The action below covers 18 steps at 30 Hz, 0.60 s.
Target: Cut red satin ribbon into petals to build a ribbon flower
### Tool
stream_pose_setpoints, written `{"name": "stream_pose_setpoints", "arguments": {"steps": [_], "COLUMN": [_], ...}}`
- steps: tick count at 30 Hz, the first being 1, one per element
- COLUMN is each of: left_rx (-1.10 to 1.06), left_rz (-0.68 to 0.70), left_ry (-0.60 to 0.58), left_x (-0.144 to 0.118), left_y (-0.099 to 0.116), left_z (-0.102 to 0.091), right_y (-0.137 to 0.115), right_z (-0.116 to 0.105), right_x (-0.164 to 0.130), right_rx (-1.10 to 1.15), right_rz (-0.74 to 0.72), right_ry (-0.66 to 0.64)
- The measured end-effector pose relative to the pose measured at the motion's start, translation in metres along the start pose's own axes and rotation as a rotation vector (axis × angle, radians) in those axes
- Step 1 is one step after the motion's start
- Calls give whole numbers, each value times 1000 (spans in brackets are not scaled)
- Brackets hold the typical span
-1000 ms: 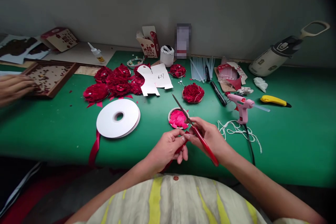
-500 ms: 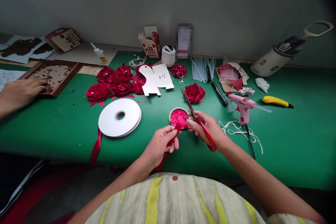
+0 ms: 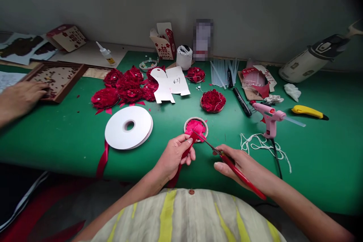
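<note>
My left hand (image 3: 173, 154) pinches the end of a red ribbon (image 3: 185, 150) that runs down over the table's front edge. My right hand (image 3: 241, 164) grips red-handled scissors (image 3: 227, 159); their blades point left at the ribbon tip, beside a small round lid (image 3: 205, 124) holding pink-red ribbon pieces (image 3: 195, 126). A white ribbon spool (image 3: 128, 126) lies flat to the left, with red ribbon (image 3: 102, 157) trailing from it.
Finished red ribbon flowers (image 3: 124, 87) cluster behind the spool, another flower (image 3: 212, 100) near the lid. A pink glue gun (image 3: 269, 117), white string (image 3: 263, 144), yellow knife (image 3: 309, 112) and marker (image 3: 242, 101) lie right. Another person's hand (image 3: 17, 98) rests by a wooden tray (image 3: 53, 77) at left.
My right hand has dropped the scissors from pointing up over the lid to lying low, blades aimed at the ribbon tip. My left hand stays on the ribbon.
</note>
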<state>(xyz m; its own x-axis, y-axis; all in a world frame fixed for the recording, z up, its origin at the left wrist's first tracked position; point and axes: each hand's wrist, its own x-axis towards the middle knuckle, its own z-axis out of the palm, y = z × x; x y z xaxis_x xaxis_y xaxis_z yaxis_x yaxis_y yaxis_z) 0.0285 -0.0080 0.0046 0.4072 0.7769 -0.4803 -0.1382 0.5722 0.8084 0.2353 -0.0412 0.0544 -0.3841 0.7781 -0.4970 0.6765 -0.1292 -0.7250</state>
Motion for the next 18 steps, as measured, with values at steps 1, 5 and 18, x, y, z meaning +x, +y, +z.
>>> {"name": "stream_pose_setpoints", "arguments": {"steps": [1,5,18], "left_rx": [1,-3,-20], "left_rz": [-3,-5,-30], "left_ry": [-2,-13,-30], "left_x": [0,1,3], "left_y": [0,2,1], "left_z": [0,0,-2], "right_y": [0,2,4], "right_z": [0,1,5], "right_x": [2,6,11], "right_rx": [-12,-38,-54], "right_rz": [-5,-17,-17], "right_ry": [-4,2,33]}}
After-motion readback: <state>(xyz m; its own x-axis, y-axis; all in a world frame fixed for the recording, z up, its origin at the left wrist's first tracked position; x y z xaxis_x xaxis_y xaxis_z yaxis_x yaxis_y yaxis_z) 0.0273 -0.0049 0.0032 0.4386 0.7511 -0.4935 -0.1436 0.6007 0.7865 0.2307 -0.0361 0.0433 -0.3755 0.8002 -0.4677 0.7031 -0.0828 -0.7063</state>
